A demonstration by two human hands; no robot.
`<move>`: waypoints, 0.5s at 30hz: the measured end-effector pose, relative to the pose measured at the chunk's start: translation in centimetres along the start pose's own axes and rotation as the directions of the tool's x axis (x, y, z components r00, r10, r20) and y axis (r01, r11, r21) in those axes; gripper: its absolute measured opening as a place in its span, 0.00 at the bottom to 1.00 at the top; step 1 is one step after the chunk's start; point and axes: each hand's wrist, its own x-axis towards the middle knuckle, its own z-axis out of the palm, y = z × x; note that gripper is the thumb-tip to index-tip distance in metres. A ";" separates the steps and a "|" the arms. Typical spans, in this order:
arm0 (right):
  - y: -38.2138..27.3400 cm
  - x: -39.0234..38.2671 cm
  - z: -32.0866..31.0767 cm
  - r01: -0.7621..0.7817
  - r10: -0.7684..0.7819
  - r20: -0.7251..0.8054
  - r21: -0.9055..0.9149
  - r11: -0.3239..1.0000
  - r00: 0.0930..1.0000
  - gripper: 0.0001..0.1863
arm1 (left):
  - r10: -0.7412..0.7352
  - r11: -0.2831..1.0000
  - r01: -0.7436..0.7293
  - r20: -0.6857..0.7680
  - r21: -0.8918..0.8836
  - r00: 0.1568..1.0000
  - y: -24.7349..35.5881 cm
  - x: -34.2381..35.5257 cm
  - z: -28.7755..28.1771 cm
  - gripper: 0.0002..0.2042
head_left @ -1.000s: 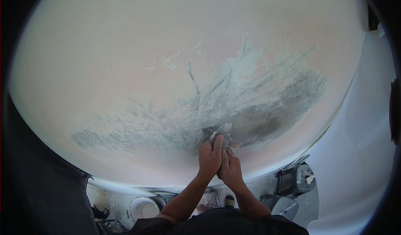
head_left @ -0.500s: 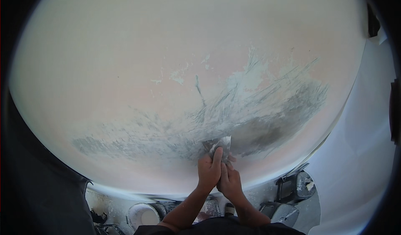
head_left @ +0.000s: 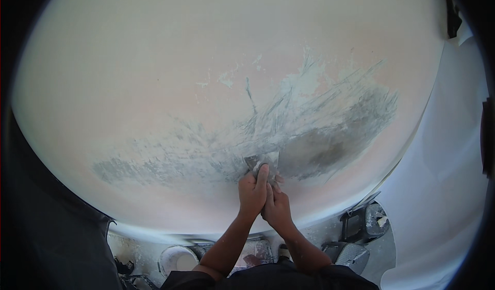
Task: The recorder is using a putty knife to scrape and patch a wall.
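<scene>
Both my hands are together low on a large, pale, curved panel (head_left: 170,207), on the edge of a grey smeared patch. My left hand (head_left: 252,191) is closed round a broad metal putty knife (head_left: 271,157), its thumb stretched up along the tool. Just beside and below, my right hand (head_left: 277,203) is wrapped round the handle area, some fingertips showing at the blade's right side. Pale paste clings to the blade, whose front edge lies at the panel. The handle is hidden by my hands; whether a second blade lies under the first, I cannot tell.
Below the panel's lower edge, a white bucket (head_left: 178,259) with pale contents stands on the floor. Dusty dark containers (head_left: 365,223) sit at lower right. White sheeting (head_left: 438,187) hangs on the right, dark sheeting (head_left: 46,212) on the left.
The view has shifted slightly, and the panel's marks sit a little higher in the picture. Both hands still grip the putty knife at nearly the same spot on the patch.
</scene>
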 end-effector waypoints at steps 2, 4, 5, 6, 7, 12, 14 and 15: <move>-0.5 0.1 0.0 -0.017 0.017 -0.020 0.013 1.000 1.000 0.22 | 0.014 1.000 -0.014 0.002 -0.002 1.000 0.0 -0.1 0.1 0.21; 0.1 -1.0 0.2 -0.072 0.072 -0.010 0.005 0.997 0.997 0.22 | 0.008 0.998 -0.008 -0.003 -0.054 1.000 -1.6 -0.8 -0.4 0.21; 0.4 -1.4 0.3 -0.129 0.129 0.002 -0.006 0.992 0.992 0.22 | 0.009 0.999 -0.009 -0.002 -0.053 1.000 -1.9 -0.9 -0.7 0.21; 0.5 -1.4 0.4 -0.131 0.131 0.002 -0.006 0.991 0.991 0.22 | -0.019 0.999 0.018 -0.007 -0.026 1.000 -2.2 -1.2 -0.8 0.20; 0.6 -1.2 0.6 -0.106 0.105 -0.013 -0.009 0.994 0.994 0.22 | -0.047 0.999 0.047 -0.013 0.000 0.999 -2.2 -1.4 -0.9 0.18; -0.2 -0.7 0.6 -0.016 0.015 -0.031 -0.024 1.000 0.999 0.22 | -0.001 0.999 0.001 0.009 -0.043 1.000 -1.9 -0.5 -0.9 0.19; 0.7 -1.4 0.8 -0.141 0.140 -0.013 -0.020 0.990 0.990 0.21 | -0.002 0.999 0.003 0.008 -0.043 1.000 -2.1 -0.8 -1.1 0.19; 1.0 -1.1 1.1 -0.144 0.144 -0.015 -0.021 0.989 0.989 0.21 | 0.007 0.999 -0.007 -0.007 -0.034 1.000 -2.0 -0.9 -1.1 0.19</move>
